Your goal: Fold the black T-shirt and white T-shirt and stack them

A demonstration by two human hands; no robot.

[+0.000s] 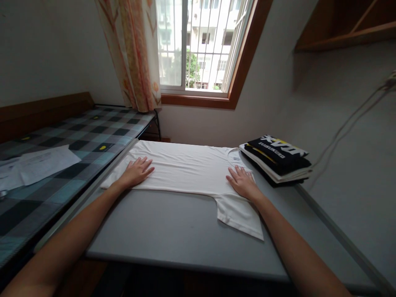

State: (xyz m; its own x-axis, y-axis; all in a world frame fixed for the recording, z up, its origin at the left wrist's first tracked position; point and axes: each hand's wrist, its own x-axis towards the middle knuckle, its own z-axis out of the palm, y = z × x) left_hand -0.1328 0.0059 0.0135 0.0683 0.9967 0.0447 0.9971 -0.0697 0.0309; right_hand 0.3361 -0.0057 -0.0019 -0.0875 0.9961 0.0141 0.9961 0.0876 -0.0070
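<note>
White T-shirt, laid out on a grey table in the middle of the frame. The long axis of the garment runs across the view from left to right, roughly parallel to the table's near edge. The collar marks the right-hand end; the hem end lies at centre left, close to the table's left edge. A short sleeve extends from the near side of the shirt, its opening directed toward the lower right of the frame. The body of the cloth is flat, with fine creases running mainly lengthwise.

The left hand rests palm down on the hem half, fingers extended toward the upper right. The right hand lies palm down just below the collar, fingers directed toward the upper left. Both hands are flattened and released, pressing or resting on the fabric; the amount of pressure cannot be told.

At right of centre, beside the collar end, a stack of folded clothes shows white lettering on black. At left, papers lie on a bed with a checked cover; a window occupies the top centre.
</note>
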